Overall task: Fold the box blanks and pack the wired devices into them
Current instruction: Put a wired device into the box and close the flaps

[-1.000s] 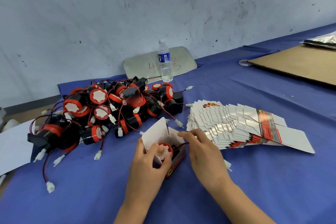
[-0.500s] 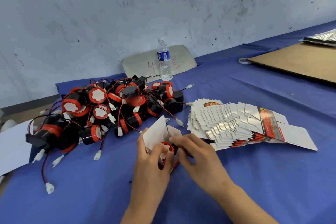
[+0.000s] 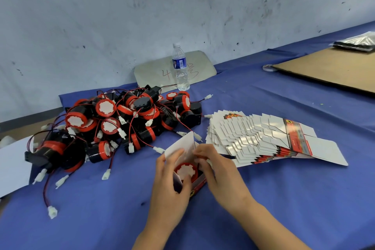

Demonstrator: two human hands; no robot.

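Head-worn view, forward-down, close over hands [image 3: 194, 176]

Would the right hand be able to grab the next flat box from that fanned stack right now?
Probably yes. The stack of box blanks lies just beside the right hand with nothing between them, but its fingers are busy at the open box and would have to let go first.

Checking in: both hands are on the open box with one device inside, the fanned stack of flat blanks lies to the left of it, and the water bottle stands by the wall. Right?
Not quite. In the head view the stack of blanks lies to the right of the box; the pile of devices is on the left. The rest holds: left hand and right hand on the box, one device inside, water bottle by the wall.
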